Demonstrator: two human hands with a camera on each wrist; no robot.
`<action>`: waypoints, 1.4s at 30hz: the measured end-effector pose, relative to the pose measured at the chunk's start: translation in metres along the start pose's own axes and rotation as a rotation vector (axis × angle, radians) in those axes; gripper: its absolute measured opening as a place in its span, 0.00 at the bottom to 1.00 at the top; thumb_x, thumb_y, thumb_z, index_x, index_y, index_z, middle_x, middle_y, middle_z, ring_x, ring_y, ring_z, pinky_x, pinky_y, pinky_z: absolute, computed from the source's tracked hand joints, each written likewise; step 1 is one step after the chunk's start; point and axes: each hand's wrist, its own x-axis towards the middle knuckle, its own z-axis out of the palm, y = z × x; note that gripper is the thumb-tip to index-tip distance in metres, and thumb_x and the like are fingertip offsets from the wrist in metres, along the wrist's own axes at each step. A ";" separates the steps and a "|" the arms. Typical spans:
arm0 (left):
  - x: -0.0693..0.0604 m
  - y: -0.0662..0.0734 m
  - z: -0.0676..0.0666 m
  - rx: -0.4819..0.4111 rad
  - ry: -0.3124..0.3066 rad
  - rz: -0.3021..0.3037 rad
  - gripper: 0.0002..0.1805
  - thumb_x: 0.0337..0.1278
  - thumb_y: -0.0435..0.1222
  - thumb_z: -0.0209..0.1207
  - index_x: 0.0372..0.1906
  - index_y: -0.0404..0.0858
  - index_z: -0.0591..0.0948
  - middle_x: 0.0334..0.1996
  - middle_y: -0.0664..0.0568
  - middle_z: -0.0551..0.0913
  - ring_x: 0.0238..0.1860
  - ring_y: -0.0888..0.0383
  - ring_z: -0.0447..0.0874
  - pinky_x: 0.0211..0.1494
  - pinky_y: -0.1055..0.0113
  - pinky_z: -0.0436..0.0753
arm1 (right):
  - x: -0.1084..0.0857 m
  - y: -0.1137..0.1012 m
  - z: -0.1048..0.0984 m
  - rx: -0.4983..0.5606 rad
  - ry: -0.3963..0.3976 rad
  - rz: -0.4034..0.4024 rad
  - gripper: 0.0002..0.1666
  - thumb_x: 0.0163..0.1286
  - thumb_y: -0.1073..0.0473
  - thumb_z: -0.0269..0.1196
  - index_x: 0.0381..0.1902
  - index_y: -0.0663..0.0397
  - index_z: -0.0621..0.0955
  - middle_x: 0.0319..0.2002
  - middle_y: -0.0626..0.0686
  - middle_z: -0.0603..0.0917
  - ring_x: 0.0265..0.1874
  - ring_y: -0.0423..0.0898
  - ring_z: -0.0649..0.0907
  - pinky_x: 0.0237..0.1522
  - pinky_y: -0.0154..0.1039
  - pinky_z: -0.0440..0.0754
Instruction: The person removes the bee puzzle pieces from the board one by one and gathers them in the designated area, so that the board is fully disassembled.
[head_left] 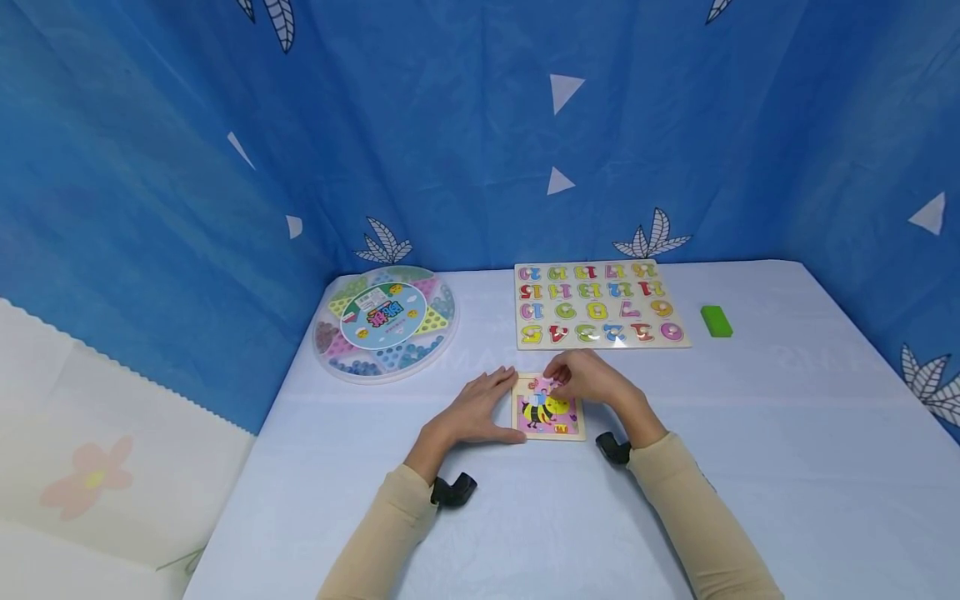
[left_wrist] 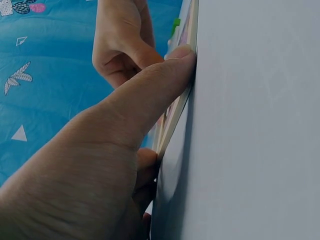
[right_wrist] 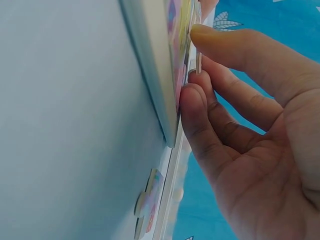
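Note:
A small square wooden jigsaw puzzle (head_left: 555, 437) with a yellow-and-black bee on pink lies on the table. My left hand (head_left: 478, 410) is spread along its left side, the straight fingers at the upper corner and the thumb on the lower one. In the left wrist view, that thumb rests on the board's pale edge. Over the upper part of the puzzle, my right hand (head_left: 588, 379) pinches a thin puzzle piece (right_wrist: 199, 61) between thumb and fingers. A loose puzzle piece (right_wrist: 151, 202) lies on the table beyond the board in the right wrist view.
Behind the puzzle lies a number board (head_left: 600, 342) with colourful numerals. A round clear game box (head_left: 384, 317) stands at the back left, holding coloured beads. One green block (head_left: 716, 321) sits at the back right. Blue curtain (head_left: 480, 133) hangs around the table (head_left: 810, 467).

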 end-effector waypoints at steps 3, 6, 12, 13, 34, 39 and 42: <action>0.000 0.001 0.000 0.000 0.001 0.004 0.59 0.44 0.65 0.65 0.78 0.48 0.51 0.79 0.56 0.48 0.80 0.53 0.42 0.81 0.52 0.48 | -0.001 0.000 -0.001 0.004 -0.002 0.000 0.17 0.55 0.62 0.74 0.44 0.56 0.86 0.35 0.50 0.85 0.32 0.44 0.78 0.41 0.35 0.83; 0.000 0.002 0.000 -0.011 0.001 0.007 0.59 0.44 0.65 0.65 0.78 0.48 0.51 0.79 0.55 0.48 0.80 0.51 0.42 0.81 0.51 0.49 | -0.003 0.000 -0.002 0.014 -0.004 0.009 0.17 0.56 0.61 0.73 0.44 0.56 0.86 0.35 0.50 0.84 0.33 0.44 0.78 0.41 0.35 0.83; -0.002 0.003 0.001 -0.021 -0.003 0.009 0.58 0.44 0.65 0.65 0.78 0.48 0.52 0.79 0.55 0.48 0.80 0.50 0.43 0.81 0.50 0.50 | -0.006 0.000 -0.001 0.026 0.000 0.023 0.17 0.55 0.61 0.74 0.44 0.55 0.85 0.36 0.50 0.84 0.33 0.44 0.78 0.42 0.36 0.83; -0.002 0.003 0.001 -0.023 -0.002 0.010 0.58 0.44 0.65 0.65 0.78 0.47 0.53 0.79 0.55 0.49 0.80 0.50 0.43 0.81 0.50 0.50 | -0.007 0.001 -0.001 0.024 0.002 0.020 0.17 0.56 0.61 0.74 0.44 0.55 0.85 0.36 0.49 0.84 0.33 0.44 0.78 0.43 0.36 0.83; -0.002 0.002 0.000 -0.017 0.008 0.017 0.59 0.44 0.65 0.65 0.78 0.47 0.52 0.79 0.55 0.48 0.80 0.53 0.43 0.81 0.52 0.49 | -0.016 0.009 -0.010 0.020 0.024 0.006 0.18 0.56 0.61 0.73 0.46 0.57 0.85 0.36 0.50 0.84 0.34 0.44 0.78 0.42 0.36 0.82; -0.002 0.002 -0.001 -0.009 0.022 0.027 0.58 0.45 0.64 0.66 0.78 0.45 0.53 0.79 0.54 0.49 0.80 0.54 0.43 0.81 0.53 0.49 | -0.017 0.012 -0.013 0.012 0.036 -0.007 0.18 0.55 0.61 0.74 0.45 0.57 0.85 0.35 0.50 0.84 0.33 0.44 0.78 0.40 0.35 0.82; -0.002 0.001 0.000 -0.001 0.027 0.033 0.58 0.45 0.63 0.66 0.78 0.45 0.53 0.79 0.54 0.49 0.80 0.55 0.44 0.81 0.53 0.49 | -0.019 0.014 -0.015 0.009 0.036 -0.019 0.18 0.55 0.61 0.74 0.44 0.58 0.85 0.35 0.50 0.84 0.32 0.44 0.78 0.40 0.35 0.83</action>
